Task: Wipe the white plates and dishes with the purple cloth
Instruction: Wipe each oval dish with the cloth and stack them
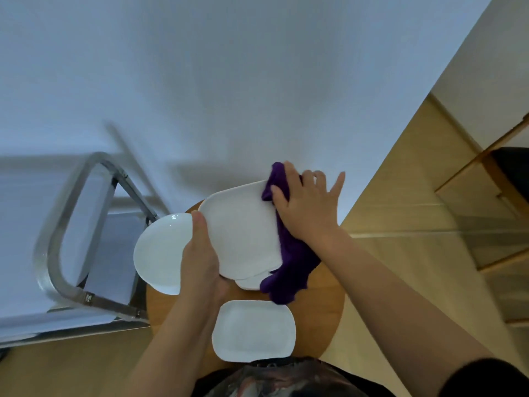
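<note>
A large white rounded-square plate (240, 233) is tilted up over a round wooden table (323, 299). My left hand (200, 253) grips its left edge, thumb on the rim. My right hand (307, 202) presses the purple cloth (292, 270) flat against the plate's right side, fingers spread; the cloth hangs down past the plate's lower edge. A round white plate (160, 253) lies on the table to the left. A smaller white rectangular dish (253, 330) sits near me. Another white dish (249, 282) peeks out from under the held plate.
A metal-framed chair (74, 233) stands at the left, close to the table. A white wall (229, 81) rises behind the table. Wooden floor and a wooden cabinet (472, 196) lie to the right. The round plate overhangs the table's left edge.
</note>
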`<state>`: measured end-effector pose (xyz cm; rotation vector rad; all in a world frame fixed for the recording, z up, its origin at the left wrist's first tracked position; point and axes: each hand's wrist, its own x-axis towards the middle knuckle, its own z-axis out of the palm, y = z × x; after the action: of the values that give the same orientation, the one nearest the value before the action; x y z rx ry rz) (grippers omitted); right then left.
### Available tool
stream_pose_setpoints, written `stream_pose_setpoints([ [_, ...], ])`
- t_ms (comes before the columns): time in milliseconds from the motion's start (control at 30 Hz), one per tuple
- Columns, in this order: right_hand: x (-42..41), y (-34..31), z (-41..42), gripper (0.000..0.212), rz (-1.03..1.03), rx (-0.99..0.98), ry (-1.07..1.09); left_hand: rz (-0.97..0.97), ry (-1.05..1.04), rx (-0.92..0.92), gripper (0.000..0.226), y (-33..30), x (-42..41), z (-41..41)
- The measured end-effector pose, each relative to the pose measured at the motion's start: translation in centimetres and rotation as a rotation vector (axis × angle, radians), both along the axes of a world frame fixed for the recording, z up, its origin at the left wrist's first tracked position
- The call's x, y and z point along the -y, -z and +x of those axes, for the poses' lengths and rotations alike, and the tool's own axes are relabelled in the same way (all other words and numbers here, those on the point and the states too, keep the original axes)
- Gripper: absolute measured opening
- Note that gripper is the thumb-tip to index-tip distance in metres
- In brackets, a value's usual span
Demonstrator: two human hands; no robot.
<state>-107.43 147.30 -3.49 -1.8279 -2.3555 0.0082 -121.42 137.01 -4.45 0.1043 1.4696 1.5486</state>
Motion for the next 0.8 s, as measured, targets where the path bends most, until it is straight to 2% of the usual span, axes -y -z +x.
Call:
stream_pose_setpoints([
  [67, -0.5, 0.1, 1.6, 0.061, -0.078, -0.072, 0.042, 0.014, -0.03, 0.029, 0.039, -0.1, 0.1, 0.1],
  [167, 0.1, 0.1, 3.4, 0.054, -0.163, -0.346, 0.061, 0.016, -0.067, 0.068, 0.033, -0.1, 0.3, 1.1],
  [267, 1.5, 0.5, 4.5, 0.053, -0.196, -0.555, 0.224, 0.028, -0.087, 0.103, 0.029, -0.2, 0.1, 2.3],
  [433, 4.0, 1.4, 4.7, 0.033, -0.31, -1.226, 0.58, 0.025, -0.071, 0.104, 0.032, -1.1, -0.5, 3.8],
  [567, 6.3, 1.8, 3.5, 0.019, -0.296, -1.564, 0.819, 0.028, -0.058, 0.081, 0.035, -1.7, -0.7, 4.7],
  [667, 7.2, 1.6, 2.6, 0.023, -0.339, -1.685, 0.929, 0.015, -0.052, 0.06, 0.039, -2.1, -0.9, 4.9],
  [800, 8.5, 1.1, 0.5, 0.026, -0.412, -1.683, 0.867, 0.04, -0.051, 0.084, 0.04, -2.4, -1.1, 5.2],
])
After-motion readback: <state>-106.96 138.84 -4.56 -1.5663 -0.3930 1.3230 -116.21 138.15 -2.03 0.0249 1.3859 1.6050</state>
